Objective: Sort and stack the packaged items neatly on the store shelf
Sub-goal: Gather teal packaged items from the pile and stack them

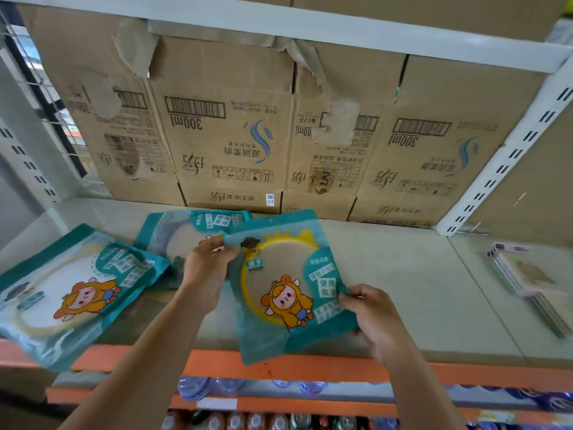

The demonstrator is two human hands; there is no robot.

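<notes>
Teal mirror package (288,287) held above shelf (418,290), left hand (206,271) fingers pinched on far-left corner, right hand (372,318) fingers closed on near-right edge, two apparently similar packages (74,293) lying left.

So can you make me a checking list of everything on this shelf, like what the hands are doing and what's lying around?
Surface: pale shelf board with an orange front edge, mostly bare on the right half.
Job's things: one teal mirror packet held up over the shelf; a second packet lies flat at the left, overhanging the front edge; a third lies behind the left hand.
Clutter: a stack of thin flat packs at far right.
Grippers: left hand pinches the held packet's top left corner; right hand grips its lower right edge.
Cables: nothing seen.
Surroundings: upside-down cardboard boxes along the back; bottles on shelves below.
</notes>
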